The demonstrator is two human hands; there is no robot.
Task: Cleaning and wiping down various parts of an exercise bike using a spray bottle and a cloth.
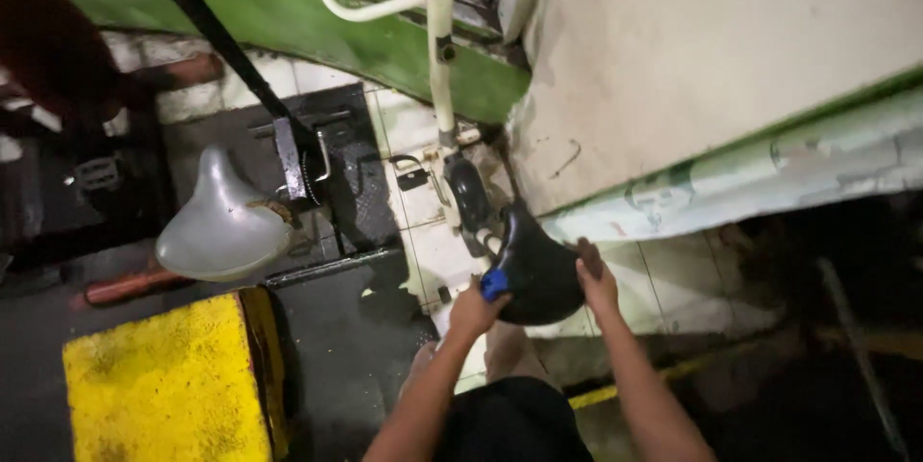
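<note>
Black saddle [535, 270] sits atop the white bike frame [440, 68]; left hand [475, 308] clenched on a blue tool [494, 283] at the saddle's left edge; right hand [596, 279] open-palmed, pressing its right side; grey saddle [219, 222] well left.

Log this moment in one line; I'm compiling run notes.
left hand: holds blue tool at black saddle | right hand: flat on saddle | nearby: grey saddle, yellow block
</note>
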